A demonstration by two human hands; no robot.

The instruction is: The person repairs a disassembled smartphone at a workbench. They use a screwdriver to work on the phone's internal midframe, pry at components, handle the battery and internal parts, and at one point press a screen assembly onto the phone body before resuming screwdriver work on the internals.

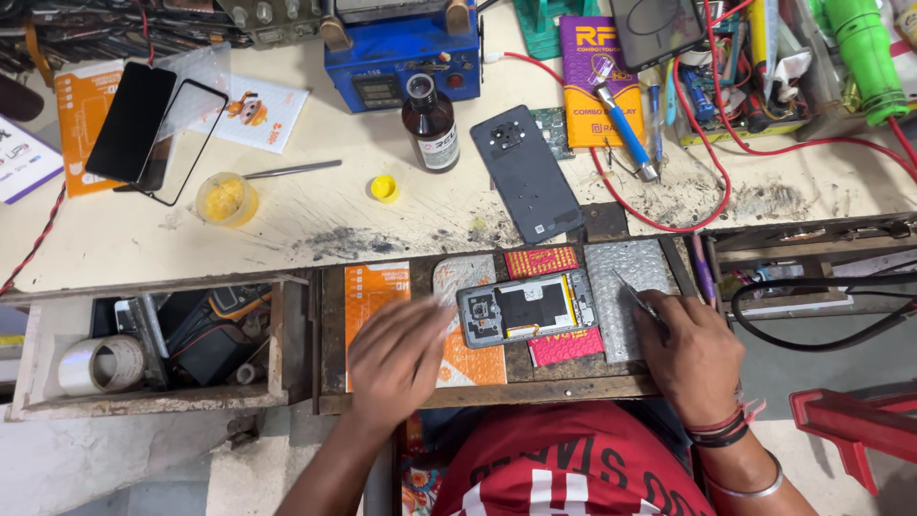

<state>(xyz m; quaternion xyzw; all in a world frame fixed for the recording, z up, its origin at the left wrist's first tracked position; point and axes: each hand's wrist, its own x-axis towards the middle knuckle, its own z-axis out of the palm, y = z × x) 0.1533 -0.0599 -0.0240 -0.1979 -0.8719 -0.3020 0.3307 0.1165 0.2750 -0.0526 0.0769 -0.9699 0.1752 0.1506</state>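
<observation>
Left hand [396,358], blurred, hovers palm-down, grip released, beside the opened phone [525,311]; right hand [697,358] grasps tweezers [638,298].

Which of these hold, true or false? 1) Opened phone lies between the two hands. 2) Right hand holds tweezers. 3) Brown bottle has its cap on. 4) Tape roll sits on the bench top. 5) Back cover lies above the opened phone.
1) True: the opened phone lies between the left hand and the right hand.
2) True: the right hand grips thin tweezers.
3) False: the brown bottle is open; a yellow cap lies beside it.
4) False: the tape roll sits in the open drawer.
5) True: the dark back cover lies on the bench above it.
</observation>
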